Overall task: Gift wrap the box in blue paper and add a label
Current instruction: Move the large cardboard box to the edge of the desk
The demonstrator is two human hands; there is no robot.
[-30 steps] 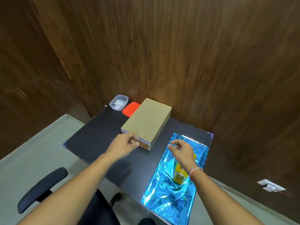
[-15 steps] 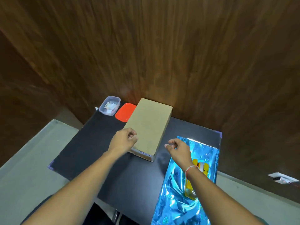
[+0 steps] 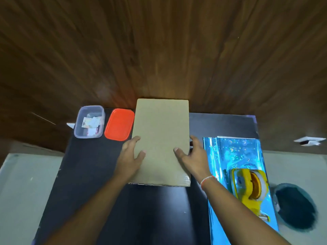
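A plain brown cardboard box [image 3: 160, 131] lies flat at the middle back of the black table [image 3: 92, 183]. My left hand [image 3: 130, 159] grips its left side, thumb on the top face and fingers down the edge. My right hand [image 3: 193, 157] grips the right side the same way, thumb on top. Shiny blue wrapping paper [image 3: 235, 154] lies folded on the table to the right, apart from the box. A small clear tub [image 3: 89, 122] at the back left holds paper labels.
A yellow tape dispenser [image 3: 250, 186] sits on the blue paper. An orange lid [image 3: 119, 127] lies between the tub and the box. A dark bin [image 3: 295, 207] stands on the floor at right. A wood-panelled wall rises directly behind the table.
Both hands moved from the box's near corner and the paper's edge onto the box's two sides. The view swung round, so the box now sits square to me.
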